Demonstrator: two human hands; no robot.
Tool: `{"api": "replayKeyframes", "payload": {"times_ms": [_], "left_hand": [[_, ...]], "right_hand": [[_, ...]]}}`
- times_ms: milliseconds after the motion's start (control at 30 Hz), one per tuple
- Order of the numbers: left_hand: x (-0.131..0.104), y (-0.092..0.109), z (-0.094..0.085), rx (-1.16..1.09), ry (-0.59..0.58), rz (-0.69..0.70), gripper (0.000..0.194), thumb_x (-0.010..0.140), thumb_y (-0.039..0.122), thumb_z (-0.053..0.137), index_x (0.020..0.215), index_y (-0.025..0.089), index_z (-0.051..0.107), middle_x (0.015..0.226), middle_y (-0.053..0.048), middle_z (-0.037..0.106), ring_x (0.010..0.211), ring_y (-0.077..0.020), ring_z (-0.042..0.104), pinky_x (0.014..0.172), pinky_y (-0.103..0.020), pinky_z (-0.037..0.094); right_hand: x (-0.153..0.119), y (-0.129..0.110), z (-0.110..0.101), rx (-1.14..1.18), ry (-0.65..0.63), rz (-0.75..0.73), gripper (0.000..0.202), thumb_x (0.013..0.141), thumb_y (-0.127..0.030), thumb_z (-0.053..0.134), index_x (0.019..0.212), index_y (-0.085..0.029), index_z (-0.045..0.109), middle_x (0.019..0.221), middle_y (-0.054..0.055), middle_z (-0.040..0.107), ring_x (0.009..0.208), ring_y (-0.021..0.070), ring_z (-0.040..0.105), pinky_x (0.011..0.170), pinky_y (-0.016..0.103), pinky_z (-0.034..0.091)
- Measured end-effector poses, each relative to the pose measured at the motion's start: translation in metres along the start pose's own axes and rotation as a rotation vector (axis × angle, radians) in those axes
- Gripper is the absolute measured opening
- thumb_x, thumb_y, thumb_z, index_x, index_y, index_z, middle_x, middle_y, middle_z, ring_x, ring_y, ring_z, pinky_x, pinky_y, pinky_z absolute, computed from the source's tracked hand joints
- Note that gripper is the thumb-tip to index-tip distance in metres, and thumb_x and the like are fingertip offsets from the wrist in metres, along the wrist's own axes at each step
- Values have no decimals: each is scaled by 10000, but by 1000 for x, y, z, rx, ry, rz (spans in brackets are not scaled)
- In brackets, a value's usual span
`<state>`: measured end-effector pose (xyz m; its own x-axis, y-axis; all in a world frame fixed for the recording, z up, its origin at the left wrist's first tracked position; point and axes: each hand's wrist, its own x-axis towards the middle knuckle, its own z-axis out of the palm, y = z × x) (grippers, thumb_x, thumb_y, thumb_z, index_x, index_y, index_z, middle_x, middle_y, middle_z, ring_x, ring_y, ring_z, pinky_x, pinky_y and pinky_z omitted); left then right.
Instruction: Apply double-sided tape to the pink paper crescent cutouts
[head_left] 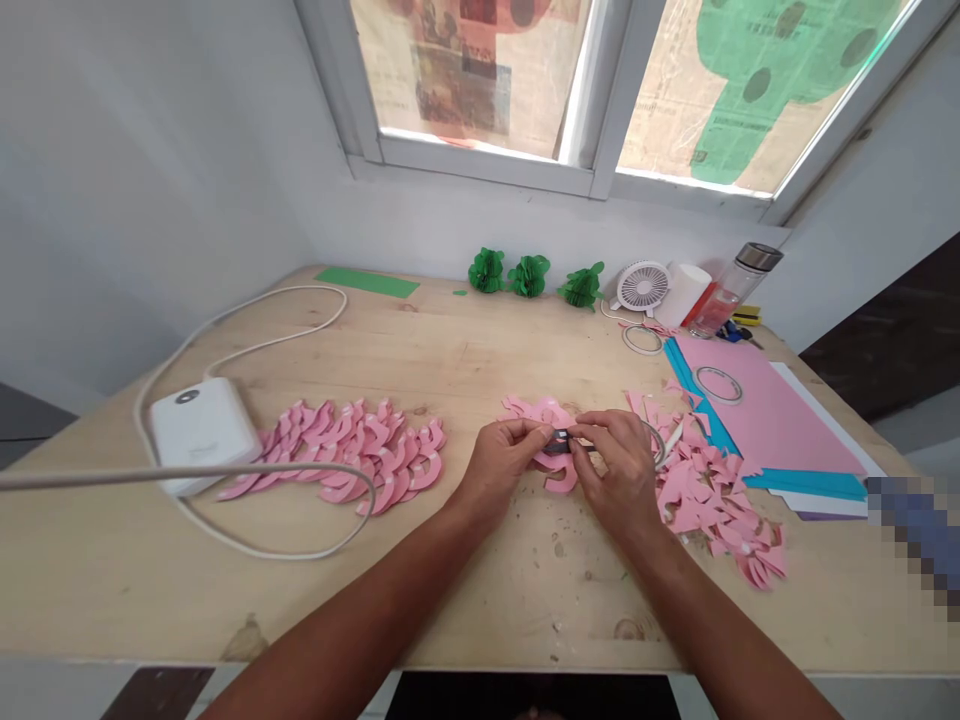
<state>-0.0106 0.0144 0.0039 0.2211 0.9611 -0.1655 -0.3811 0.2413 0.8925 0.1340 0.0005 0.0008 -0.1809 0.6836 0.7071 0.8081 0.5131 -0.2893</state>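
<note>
Between left grip and right grip: small dark piece with pale mark, pinched by both, over curved pink paper cutouts. Light edge pinch, both sides level, should keep it from twisting

It looks like a home craft corner: a wooden table against a paper-covered window at twelve o'clock, coloured paper sheets at two, pink cutouts at nine.
</note>
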Motion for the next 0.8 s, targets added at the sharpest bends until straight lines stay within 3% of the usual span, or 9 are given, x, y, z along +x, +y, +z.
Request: {"api": "replayKeyframes", "payload": {"times_ms": [800], "left_hand": [[-1, -1, 5, 117, 57, 93, 168, 673, 272, 657, 681, 107, 685, 667, -44, 668, 594, -131, 597, 562, -237, 526]], "right_hand": [[-1, -4, 3, 261, -70, 259, 129, 753, -115, 537, 823, -205, 596, 894, 48, 604, 892, 201, 526, 789, 363, 420]]}}
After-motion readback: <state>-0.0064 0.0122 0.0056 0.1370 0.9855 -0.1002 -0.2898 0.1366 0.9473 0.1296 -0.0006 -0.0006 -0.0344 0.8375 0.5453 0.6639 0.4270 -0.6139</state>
